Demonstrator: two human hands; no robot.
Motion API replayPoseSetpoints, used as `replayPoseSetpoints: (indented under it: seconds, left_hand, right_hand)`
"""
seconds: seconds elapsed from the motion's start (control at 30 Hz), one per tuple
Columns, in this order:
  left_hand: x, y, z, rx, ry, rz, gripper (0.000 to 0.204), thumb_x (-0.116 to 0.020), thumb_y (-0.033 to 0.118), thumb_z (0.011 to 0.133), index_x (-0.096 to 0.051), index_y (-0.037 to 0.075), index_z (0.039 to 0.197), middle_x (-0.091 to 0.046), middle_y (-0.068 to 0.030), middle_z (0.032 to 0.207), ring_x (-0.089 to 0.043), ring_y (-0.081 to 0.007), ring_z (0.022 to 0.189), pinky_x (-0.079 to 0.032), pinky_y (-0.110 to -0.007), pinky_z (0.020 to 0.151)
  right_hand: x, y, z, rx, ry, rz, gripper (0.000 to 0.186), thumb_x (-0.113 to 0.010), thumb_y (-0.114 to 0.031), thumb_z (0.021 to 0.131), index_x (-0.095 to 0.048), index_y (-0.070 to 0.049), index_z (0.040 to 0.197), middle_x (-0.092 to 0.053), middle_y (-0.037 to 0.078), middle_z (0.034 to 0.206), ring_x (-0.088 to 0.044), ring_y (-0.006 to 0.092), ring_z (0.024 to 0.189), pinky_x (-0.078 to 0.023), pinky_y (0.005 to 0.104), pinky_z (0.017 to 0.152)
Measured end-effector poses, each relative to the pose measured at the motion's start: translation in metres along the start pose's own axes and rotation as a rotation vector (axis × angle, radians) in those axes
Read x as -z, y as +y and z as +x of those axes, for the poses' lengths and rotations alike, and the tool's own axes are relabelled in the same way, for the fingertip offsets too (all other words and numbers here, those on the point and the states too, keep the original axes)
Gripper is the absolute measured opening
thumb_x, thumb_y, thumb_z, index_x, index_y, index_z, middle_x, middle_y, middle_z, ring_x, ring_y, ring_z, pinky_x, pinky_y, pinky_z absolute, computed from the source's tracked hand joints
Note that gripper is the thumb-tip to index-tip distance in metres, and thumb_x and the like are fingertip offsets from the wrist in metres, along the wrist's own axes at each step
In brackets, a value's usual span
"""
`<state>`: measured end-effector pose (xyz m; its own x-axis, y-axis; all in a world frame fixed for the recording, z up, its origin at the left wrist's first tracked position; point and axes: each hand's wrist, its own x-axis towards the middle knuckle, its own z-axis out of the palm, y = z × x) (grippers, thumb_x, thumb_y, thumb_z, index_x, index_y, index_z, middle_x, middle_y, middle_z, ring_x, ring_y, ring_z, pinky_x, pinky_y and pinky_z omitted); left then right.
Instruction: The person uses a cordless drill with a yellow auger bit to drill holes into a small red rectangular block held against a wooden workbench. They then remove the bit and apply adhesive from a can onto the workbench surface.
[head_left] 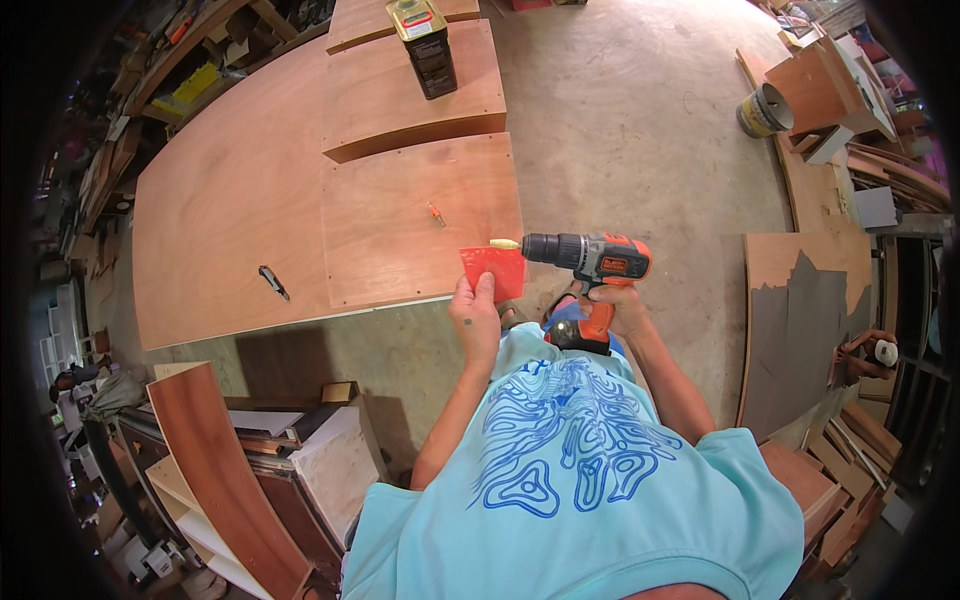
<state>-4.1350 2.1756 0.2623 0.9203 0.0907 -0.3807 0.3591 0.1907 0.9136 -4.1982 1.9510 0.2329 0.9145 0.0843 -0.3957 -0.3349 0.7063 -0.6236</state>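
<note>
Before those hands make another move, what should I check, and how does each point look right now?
1. Right hand grip on the drill: ok, wrapped around its handle.
2. Left hand grip on the red sheet: ok, thumb on top.
3. Left thumb away from the pale yellow bit: ok, they are apart.
4. Bit seated firmly in the chuck: cannot tell from this view.
5. Wooden panel free of loose tools: not ok, a utility knife lies on it.
</note>
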Motion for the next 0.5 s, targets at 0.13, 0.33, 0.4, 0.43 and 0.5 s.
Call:
replayPoseSetpoints:
  seconds: [0.13, 0.33, 0.4, 0.43, 0.5]
  left_hand:
    - [-0.006, 0.018, -0.002, 0.055, 0.038, -0.018, 0.020, -0.054, 0.014, 0.101, -0.061, -0.002, 0.111, -0.066, -0.0044, 0.099, -0.063, -0.0098, 0.084, -0.055, -0.027, 0.074]
    - [-0.007, 0.003, 0.003, -0.139, -0.009, 0.131, 0.020, -0.056, 0.022, 0.101, -0.063, 0.004, 0.106, -0.063, 0.0026, 0.080, -0.053, -0.0034, 0.061, -0.049, -0.022, 0.045]
    - [-0.009, 0.000, 0.002, -0.102, -0.041, 0.092, 0.020, -0.056, 0.022, 0.101, -0.064, 0.004, 0.106, -0.064, 0.0029, 0.081, -0.054, -0.0032, 0.062, -0.049, -0.021, 0.047]
    - [-0.010, 0.000, 0.000, -0.095, -0.037, 0.091, 0.020, -0.057, 0.022, 0.101, -0.064, 0.004, 0.107, -0.064, 0.0029, 0.081, -0.054, -0.0032, 0.063, -0.049, -0.021, 0.048]
    - [-0.010, 0.001, -0.001, -0.089, -0.027, 0.094, 0.021, -0.057, 0.022, 0.101, -0.064, 0.004, 0.107, -0.065, 0.0027, 0.082, -0.055, -0.0032, 0.064, -0.049, -0.021, 0.050]
  right_hand:
    - [0.001, 0.000, -0.002, -0.029, 0.048, -0.024, 0.032, -0.066, 0.001, 0.073, -0.065, -0.001, 0.105, -0.069, 0.009, 0.093, -0.061, 0.0164, 0.069, -0.053, 0.0307, 0.062]
    - [-0.001, -0.003, 0.000, -0.008, 0.015, -0.038, 0.030, -0.066, 0.001, 0.071, -0.066, 0.000, 0.102, -0.069, 0.010, 0.092, -0.061, 0.0168, 0.069, -0.052, 0.0307, 0.062]
    - [0.000, -0.003, 0.001, -0.005, 0.004, -0.063, 0.030, -0.066, 0.001, 0.071, -0.066, 0.001, 0.102, -0.069, 0.010, 0.092, -0.061, 0.0169, 0.068, -0.052, 0.0311, 0.062]
    - [0.000, -0.003, 0.001, -0.004, -0.002, -0.076, 0.031, -0.065, 0.001, 0.071, -0.066, 0.001, 0.102, -0.069, 0.010, 0.092, -0.061, 0.0170, 0.067, -0.052, 0.0314, 0.062]
    - [-0.002, -0.002, 0.002, -0.012, 0.008, -0.065, 0.031, -0.065, 0.001, 0.071, -0.066, 0.001, 0.102, -0.069, 0.010, 0.092, -0.060, 0.0171, 0.066, -0.052, 0.0318, 0.061]
